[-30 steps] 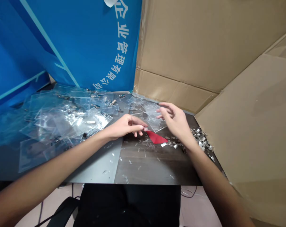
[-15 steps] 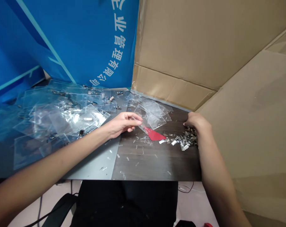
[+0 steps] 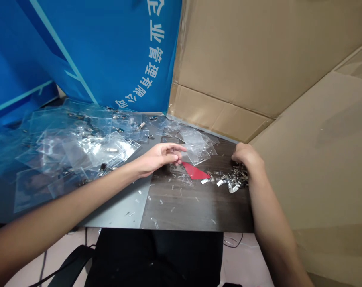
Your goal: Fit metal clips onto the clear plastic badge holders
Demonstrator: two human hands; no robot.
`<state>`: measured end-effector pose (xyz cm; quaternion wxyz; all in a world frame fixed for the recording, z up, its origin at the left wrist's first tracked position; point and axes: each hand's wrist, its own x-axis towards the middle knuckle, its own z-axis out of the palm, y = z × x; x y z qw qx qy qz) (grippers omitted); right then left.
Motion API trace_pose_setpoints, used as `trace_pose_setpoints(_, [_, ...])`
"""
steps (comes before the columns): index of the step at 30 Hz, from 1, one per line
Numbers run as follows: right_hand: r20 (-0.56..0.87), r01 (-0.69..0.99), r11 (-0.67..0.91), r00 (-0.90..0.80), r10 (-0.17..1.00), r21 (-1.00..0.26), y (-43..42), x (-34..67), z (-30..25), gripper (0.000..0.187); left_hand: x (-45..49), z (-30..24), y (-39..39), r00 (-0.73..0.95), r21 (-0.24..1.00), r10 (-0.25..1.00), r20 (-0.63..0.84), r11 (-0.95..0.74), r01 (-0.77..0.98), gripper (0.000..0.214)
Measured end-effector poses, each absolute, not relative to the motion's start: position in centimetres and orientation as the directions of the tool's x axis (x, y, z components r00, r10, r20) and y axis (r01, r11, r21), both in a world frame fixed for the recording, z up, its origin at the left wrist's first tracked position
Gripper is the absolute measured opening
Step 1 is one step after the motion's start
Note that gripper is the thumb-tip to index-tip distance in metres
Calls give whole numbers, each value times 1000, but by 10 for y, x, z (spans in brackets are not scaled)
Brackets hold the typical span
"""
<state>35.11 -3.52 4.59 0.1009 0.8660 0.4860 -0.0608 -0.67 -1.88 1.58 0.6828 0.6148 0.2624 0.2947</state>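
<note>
While left hand [image 3: 165, 157] pinched clear flat plastic sleeve [image 3: 178, 169], right hand [image 3: 247, 155] was at silvery metal clips [image 3: 238, 177], grip unclear.

The person's bare left hand [image 3: 163, 157], fingers curled, is just beside a flat, pointed red piece [image 3: 195, 172]; whether it grips anything is hard to tell. The bare right hand [image 3: 247, 156] is at a heap of small silver metal clips [image 3: 240, 176], its fingertips hidden. Flat, clear plastic sleeves [image 3: 194, 141] lie piled on the dark wood-grain tabletop [image 3: 193, 213].
</note>
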Motion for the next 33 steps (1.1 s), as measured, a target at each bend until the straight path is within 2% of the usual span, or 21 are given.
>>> trace_pose_setpoints(5, [-160, 877, -477, 481, 862, 63, -35, 352, 39, 29, -4, 10, -17, 664, 909, 745, -61, 317, -272, 39])
trace_pose_setpoints(8, [-146, 882, -469, 469, 871, 33, -35, 352, 38, 25, -6, 13, -16, 725, 800, 678, -119, 498, -335, 45])
trace_pose_setpoints(11, [-116, 887, -461, 459, 881, 3, -35, 353, 38, 19, -8, 20, -19, 773, 740, 619, -139, 584, -335, 61])
trace_pose_setpoints(13, [-72, 892, -451, 447, 891, -35, -35, 353, 38, 15, -8, 23, -22, 769, 740, 624, -137, 581, -339, 63])
trace_pose_setpoints(18, [28, 895, -422, 430, 902, -146, -40, 344, 44, 30, -5, 21, -25, 778, 724, 608, -157, 607, -328, 58])
trace_pose_setpoints(22, [12, 882, -383, 401, 916, -276, -49, 327, 54, 24, -3, 13, -22, 800, 738, 584, -137, 599, -311, 54])
trace_pose_setpoints(26, [87, 890, -288, 338, 937, -354, -59, 311, 62, 21, -3, 8, -17, 810, 817, 581, -80, 504, -281, 48])
trace_pose_setpoints(29, [64, 827, -103, 166, 984, -553, -60, 299, 62, 19, -2, 9, -18, 776, 885, 631, -15, 369, -283, 36])
trace_pose_setpoints(31, [16, 663, -14, 39, 999, -749, -58, 288, 58, 20, -1, 11, -19, 722, 920, 692, 8, 278, -276, 27])
trace_pose_setpoints(33, [-27, 452, 4, -63, 998, -892, -56, 275, 50, 28, -1, 12, -21, 660, 941, 752, 1, 222, -254, 22])
